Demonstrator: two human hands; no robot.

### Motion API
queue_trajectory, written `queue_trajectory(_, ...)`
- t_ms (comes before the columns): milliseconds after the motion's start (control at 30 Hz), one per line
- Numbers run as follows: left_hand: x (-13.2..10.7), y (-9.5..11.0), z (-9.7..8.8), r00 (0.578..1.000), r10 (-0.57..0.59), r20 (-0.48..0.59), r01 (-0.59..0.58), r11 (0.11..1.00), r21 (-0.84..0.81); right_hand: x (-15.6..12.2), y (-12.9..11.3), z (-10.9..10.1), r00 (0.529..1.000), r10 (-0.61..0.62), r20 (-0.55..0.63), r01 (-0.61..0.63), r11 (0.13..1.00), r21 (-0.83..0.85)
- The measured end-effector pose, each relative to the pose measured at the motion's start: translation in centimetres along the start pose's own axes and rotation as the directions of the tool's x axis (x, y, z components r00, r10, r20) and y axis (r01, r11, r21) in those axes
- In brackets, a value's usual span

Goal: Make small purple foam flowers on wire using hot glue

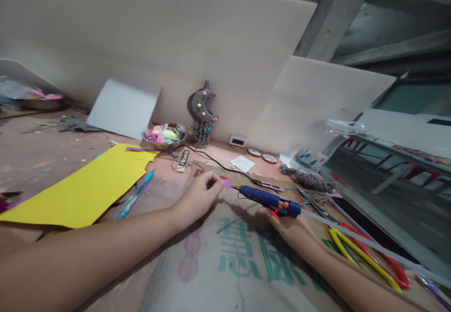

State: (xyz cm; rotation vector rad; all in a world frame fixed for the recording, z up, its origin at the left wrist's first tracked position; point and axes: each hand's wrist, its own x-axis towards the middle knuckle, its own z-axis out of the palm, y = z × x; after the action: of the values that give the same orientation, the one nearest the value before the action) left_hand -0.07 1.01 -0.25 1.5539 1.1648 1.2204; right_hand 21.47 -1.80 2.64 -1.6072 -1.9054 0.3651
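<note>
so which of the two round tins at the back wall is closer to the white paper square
The left tin, next to the white paper square; the right tin lies farther off.

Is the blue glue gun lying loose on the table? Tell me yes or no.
No: the right hand grips the blue glue gun, its nozzle pointing at a small purple piece pinched by the left hand.

Table (pixel 42 157), yellow sheet (pixel 88 187), perhaps cardboard (pixel 225 265).

Matt yellow paper sheet (pixel 88 185) lies smooth on the worktop's left edge; the blue glue gun (pixel 269 200) looks glossy plastic; the bowl (pixel 164 140) is shiny metal; coarse twine (pixel 306 179) looks rough.
</note>
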Motion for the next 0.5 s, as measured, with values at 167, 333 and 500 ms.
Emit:
queue_trajectory(167, 0.0, -0.1, 0.0, 1.0, 0.005, 0.005, -0.005, 1.0, -0.018, 0.5, 0.7, 0.0, 0.998, 0.066, 0.02, -0.066, 0.998, -0.014)
queue_trajectory(333, 0.1, -0.2, 0.1, 1.0, 0.006, -0.008, -0.006, 1.0, -0.021, 1.7, 0.9, -1.9, 1.0, -0.013, -0.008, 0.014, 0.998, 0.068)
queue_trajectory(500, 0.1, -0.2, 0.1, 1.0, -0.006, 0.001, 0.006, 1.0, -0.026, 3.5, 0.4, -4.7, 0.992, -0.106, -0.073, 0.118, 0.972, 0.204)
